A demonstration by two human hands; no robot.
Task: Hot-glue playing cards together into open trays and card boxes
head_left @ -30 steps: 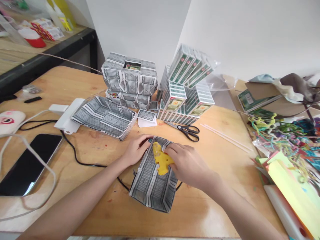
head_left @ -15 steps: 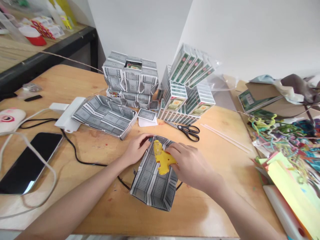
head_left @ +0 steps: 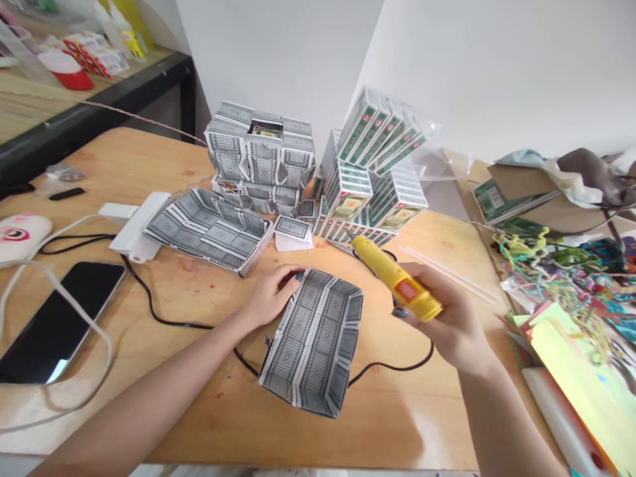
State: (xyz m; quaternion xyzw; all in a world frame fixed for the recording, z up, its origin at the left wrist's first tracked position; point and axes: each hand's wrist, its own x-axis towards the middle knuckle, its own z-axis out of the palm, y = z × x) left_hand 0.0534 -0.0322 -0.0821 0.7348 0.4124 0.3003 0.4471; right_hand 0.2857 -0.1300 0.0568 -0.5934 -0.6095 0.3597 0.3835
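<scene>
My left hand (head_left: 274, 297) is closed on the left rim of an open box made of playing cards (head_left: 314, 341), near its far corner, with some fingers hidden behind the wall. The box rests on the table, its patterned inside facing up. To the right of it, my right hand (head_left: 454, 324) is wrapped round a yellow hot glue gun (head_left: 390, 271), raised above the table with its nozzle pointing away and to the left. A black cord (head_left: 397, 366) trails from beneath this hand toward the box.
Behind are a larger card tray (head_left: 213, 232), a card-covered block (head_left: 261, 152), and stacked card packs (head_left: 350, 192). Scissors (head_left: 387, 254) lie partly hidden behind the glue gun. A phone (head_left: 62, 324) and white power strip (head_left: 139, 228) are left; coloured pipe cleaners (head_left: 571, 278) lie right.
My right hand has lifted the glue gun out of the box and moved it right, turning it nozzle-away. My left hand and the box have stayed in place.
</scene>
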